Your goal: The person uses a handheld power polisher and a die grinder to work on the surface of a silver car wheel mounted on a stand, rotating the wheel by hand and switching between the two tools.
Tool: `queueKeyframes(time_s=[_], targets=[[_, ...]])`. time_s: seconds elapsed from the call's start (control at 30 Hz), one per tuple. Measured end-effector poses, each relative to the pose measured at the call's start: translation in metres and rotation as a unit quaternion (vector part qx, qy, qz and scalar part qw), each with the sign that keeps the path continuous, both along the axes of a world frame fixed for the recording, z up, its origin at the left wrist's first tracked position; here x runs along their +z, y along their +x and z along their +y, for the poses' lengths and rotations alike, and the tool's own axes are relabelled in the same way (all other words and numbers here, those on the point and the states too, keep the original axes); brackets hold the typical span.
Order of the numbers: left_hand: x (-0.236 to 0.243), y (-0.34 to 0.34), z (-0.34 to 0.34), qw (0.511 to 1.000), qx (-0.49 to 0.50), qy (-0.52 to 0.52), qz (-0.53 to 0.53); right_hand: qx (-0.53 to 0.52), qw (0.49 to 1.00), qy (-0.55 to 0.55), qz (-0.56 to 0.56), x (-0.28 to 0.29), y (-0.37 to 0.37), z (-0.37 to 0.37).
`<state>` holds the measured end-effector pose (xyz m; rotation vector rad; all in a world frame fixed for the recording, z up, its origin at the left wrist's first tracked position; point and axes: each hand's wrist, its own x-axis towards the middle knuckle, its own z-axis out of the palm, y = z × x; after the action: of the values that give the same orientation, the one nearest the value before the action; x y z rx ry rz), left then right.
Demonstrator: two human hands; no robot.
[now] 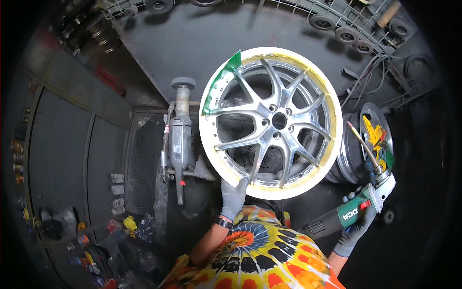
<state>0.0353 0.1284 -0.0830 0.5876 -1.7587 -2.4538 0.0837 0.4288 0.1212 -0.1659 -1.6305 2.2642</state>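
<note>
A silver multi-spoke alloy wheel (260, 108) stands tilted in front of me, pale masking tape around its rim and a piece of green tape (225, 77) at its upper left. My left hand (234, 196), in a grey glove, is closed on the rim's lower left edge. In my right hand (358, 226), also gloved, is a green and grey power grinder (349, 212) with a silver head. A slim, pale, cone-shaped tip (362, 144) points up from that head, to the right of the wheel and apart from it.
Left of the wheel is another grey power tool (181, 139) with a round disc on top. Behind the grinder lies a second wheel rim (351, 154) holding yellow scraps (373, 132). Grinding discs (346, 34) line a wire rack at the back. Clutter and bags (130, 224) lie at lower left.
</note>
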Motion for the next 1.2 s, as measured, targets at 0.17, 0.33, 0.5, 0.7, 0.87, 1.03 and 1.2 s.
queueKeyframes(time_s=[0.17, 0.33, 0.5, 0.7, 0.87, 1.03, 1.2], targets=[[0.009, -0.051, -0.068, 0.993, -0.091, -0.069, 0.018, -0.05, 0.999, 0.018, -0.006, 0.018, -0.01, -0.042], [0.027, -0.156, -0.154, 0.966, -0.225, -0.125, -0.009, -0.119, 0.992, 0.037, -0.021, 0.037, -0.036, -0.089], [0.028, -0.273, -0.215, 0.894, -0.371, -0.248, 0.031, -0.2, 0.968, 0.125, -0.079, 0.061, -0.053, -0.118], [-0.004, -0.403, -0.254, 0.818, -0.479, -0.301, 0.103, -0.269, 0.934, 0.217, -0.085, 0.056, -0.081, -0.143], [0.056, -0.448, -0.222, 0.76, -0.514, -0.377, 0.126, -0.303, 0.908, 0.272, -0.099, 0.063, -0.097, -0.165], [0.094, -0.471, -0.198, 0.727, -0.514, -0.427, 0.156, -0.229, 0.95, 0.196, -0.079, 0.06, -0.114, -0.154], [0.062, -0.403, -0.205, 0.874, -0.293, -0.349, 0.169, -0.239, 0.957, 0.149, -0.069, 0.047, -0.133, -0.142]])
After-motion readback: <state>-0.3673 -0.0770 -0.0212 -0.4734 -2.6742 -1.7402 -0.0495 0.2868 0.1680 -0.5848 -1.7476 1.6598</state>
